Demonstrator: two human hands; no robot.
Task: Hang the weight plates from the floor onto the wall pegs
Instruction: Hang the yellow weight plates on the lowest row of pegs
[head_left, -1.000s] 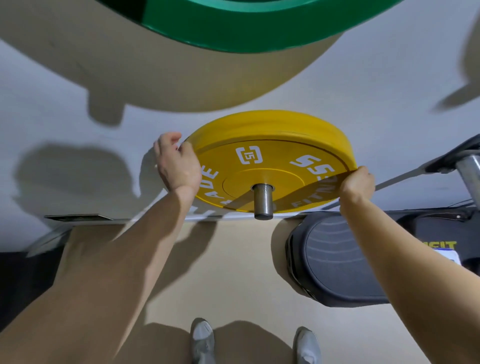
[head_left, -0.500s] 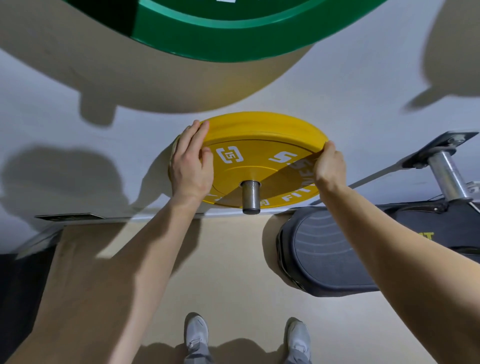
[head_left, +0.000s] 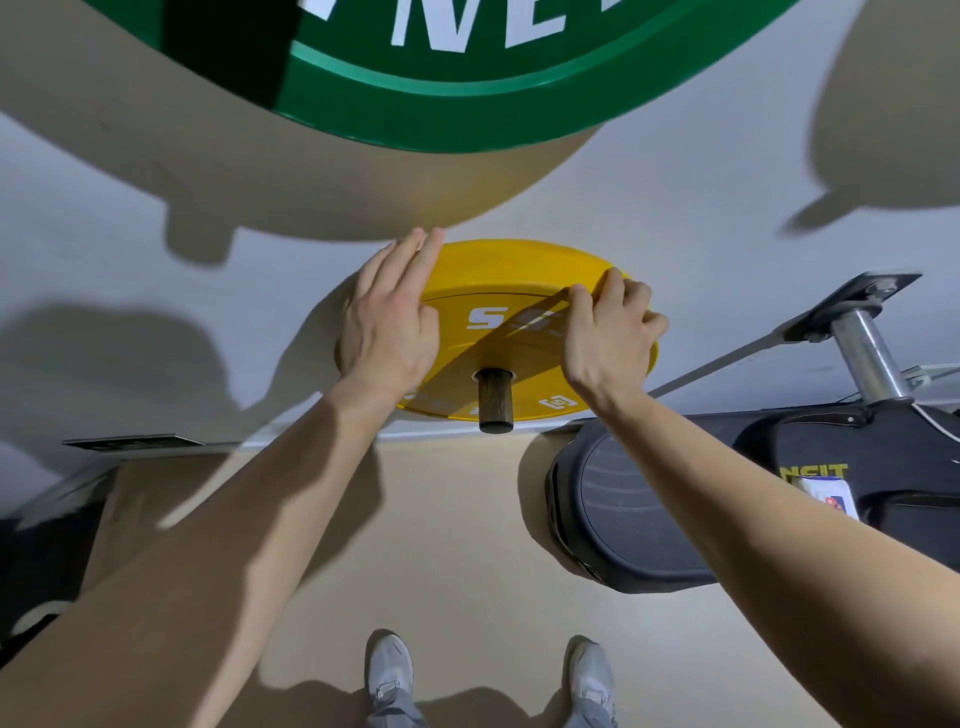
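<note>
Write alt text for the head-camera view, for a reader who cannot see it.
A left hand lies flat on a yellow weight plate hung on a wall peg, while the right hand grips its rim. A green plate hangs above.

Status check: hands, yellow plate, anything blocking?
Left hand flat against yellow plate left edge, right hand curled on its right rim. Plate is on the peg, peg end showing. Green plate hangs above; nothing blocking.
</note>
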